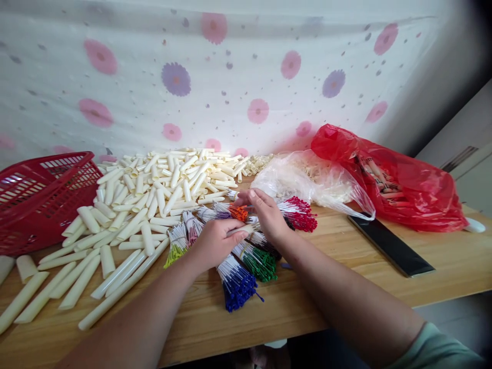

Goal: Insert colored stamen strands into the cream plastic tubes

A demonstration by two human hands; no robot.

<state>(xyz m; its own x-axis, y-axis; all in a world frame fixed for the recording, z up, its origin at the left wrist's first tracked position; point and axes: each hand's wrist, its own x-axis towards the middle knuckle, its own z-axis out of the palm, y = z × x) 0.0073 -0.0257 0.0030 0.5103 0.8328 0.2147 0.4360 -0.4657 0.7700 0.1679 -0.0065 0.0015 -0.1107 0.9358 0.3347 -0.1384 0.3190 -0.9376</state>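
My left hand (221,242) is closed around a short cream plastic tube (249,228), whose far end points at my right palm. Fingers stretched and thumb raised, my right hand (269,214) is open just beside that tube, over the bundles; its fingertips are partly hidden. Around both hands lie banded bundles of thin white stems with coloured tips: a blue bundle (238,284), a green bundle (259,261), a red bundle (298,212), an orange bundle (238,212) and a yellow bundle (177,243). Some bundles are partly covered by my hands.
A large heap of cream tubes (169,179) spreads across the left of the wooden table (292,318). At far left stands a red plastic basket (46,205). To the right are a clear plastic bag (307,177), a filled red bag (415,184) and a black phone (392,246).
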